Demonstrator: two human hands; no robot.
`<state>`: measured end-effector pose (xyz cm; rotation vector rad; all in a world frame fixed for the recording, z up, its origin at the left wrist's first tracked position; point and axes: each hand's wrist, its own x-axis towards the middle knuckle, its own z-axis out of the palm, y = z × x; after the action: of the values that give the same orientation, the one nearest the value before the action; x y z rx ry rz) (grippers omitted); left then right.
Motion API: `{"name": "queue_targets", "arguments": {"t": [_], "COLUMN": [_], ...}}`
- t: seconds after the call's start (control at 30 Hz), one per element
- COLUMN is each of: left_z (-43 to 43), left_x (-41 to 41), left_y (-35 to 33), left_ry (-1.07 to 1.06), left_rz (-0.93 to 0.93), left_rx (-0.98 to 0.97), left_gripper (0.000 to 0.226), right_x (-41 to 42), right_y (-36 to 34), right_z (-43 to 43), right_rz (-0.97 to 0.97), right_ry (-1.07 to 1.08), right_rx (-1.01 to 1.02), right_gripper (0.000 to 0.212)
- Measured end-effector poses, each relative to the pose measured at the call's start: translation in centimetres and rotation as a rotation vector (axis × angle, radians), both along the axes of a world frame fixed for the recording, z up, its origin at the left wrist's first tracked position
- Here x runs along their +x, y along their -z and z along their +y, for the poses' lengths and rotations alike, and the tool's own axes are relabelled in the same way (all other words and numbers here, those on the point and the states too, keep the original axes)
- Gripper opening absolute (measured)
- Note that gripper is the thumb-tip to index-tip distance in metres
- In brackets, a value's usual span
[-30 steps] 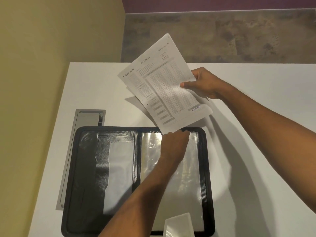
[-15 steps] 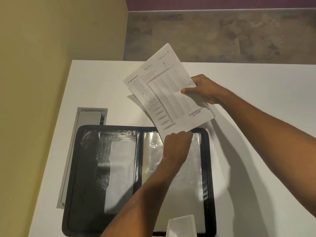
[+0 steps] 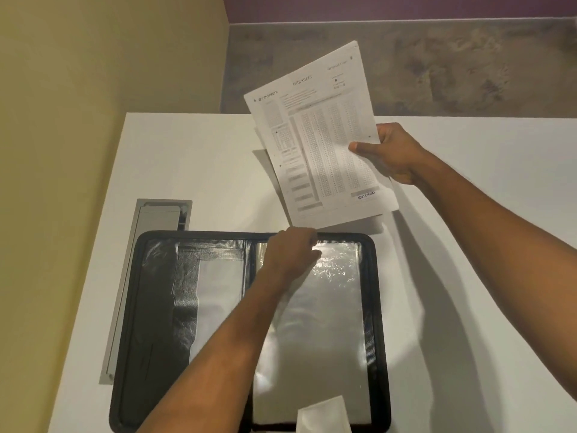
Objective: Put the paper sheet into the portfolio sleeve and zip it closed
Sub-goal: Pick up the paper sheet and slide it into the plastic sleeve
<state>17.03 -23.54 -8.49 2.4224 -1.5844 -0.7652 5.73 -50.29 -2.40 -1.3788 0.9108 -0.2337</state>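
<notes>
A black zip portfolio (image 3: 125, 323) lies open on the white table (image 3: 193, 157). Its right half holds clear plastic sleeves (image 3: 331, 314). My left hand (image 3: 290, 251) rests at the top edge of those sleeves with fingers curled on the plastic there. My right hand (image 3: 392, 151) pinches the right edge of a printed paper sheet (image 3: 318, 145) and holds it tilted in the air above the portfolio's far edge. The sheet's lower edge hangs just over my left hand's knuckles. The zip slider is hidden from me.
A grey metal cable hatch (image 3: 150, 232) is set into the table left of the portfolio. A small white paper corner (image 3: 324, 417) sticks up at the bottom edge. A yellow wall (image 3: 93, 73) borders the table's left side; stone floor lies beyond.
My right hand has turned the sheet more upright and brought it lower, nearer the sleeve's top edge. My left hand has stayed at the sleeve opening.
</notes>
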Motion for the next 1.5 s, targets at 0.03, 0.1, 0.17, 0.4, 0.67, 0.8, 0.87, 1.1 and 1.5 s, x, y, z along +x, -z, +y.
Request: {"name": "queue_targets", "arguments": {"t": [0.03,0.1,0.17,0.4,0.67,0.8,0.87,1.1,1.5], "left_z": [0.1,0.4,0.9,3.2,3.1,2.4,2.0,0.2,-2.5], "left_x": [0.4,1.2,1.8,2.2,2.2,1.9,1.5,-1.1,-6.9], "left_y": [0.0,-0.2,-0.3,-0.1,-0.7,-1.1,-1.4,-1.7,-1.6], "left_ry": [-0.003,-0.001,-0.003,0.049,0.128,0.149,0.13,0.099,0.079], "left_rz": [0.003,-0.011,-0.035,-0.031,-0.059,-0.05,-0.025,0.098,-0.014], "left_rx": [0.015,0.037,0.049,-0.123,-0.21,-0.16,-0.147,-0.069,-0.102], "left_gripper": [0.016,0.016,0.018,0.014,0.01,0.014,0.016,0.026,0.02], "right_x": [-0.1,-0.2,-0.3,0.1,0.9,1.5,1.9,2.9,3.5], "right_y": [-0.1,-0.3,-0.4,-0.5,-0.6,0.2,0.9,3.3,5.7], "right_z": [0.1,0.3,0.6,1.5,2.7,3.7,4.3,6.1,7.6], "right_rz": [-0.004,-0.015,-0.025,0.009,0.071,0.132,0.163,0.16,0.105], "right_ry": [0.009,0.03,0.044,0.007,-0.151,-0.192,-0.204,-0.202,-0.091], "right_rx": [-0.001,0.001,0.003,-0.035,-0.09,-0.072,-0.067,0.028,0.192], "right_gripper": [0.041,0.04,0.039,0.04,0.034,0.027,0.026,0.023,0.042]}}
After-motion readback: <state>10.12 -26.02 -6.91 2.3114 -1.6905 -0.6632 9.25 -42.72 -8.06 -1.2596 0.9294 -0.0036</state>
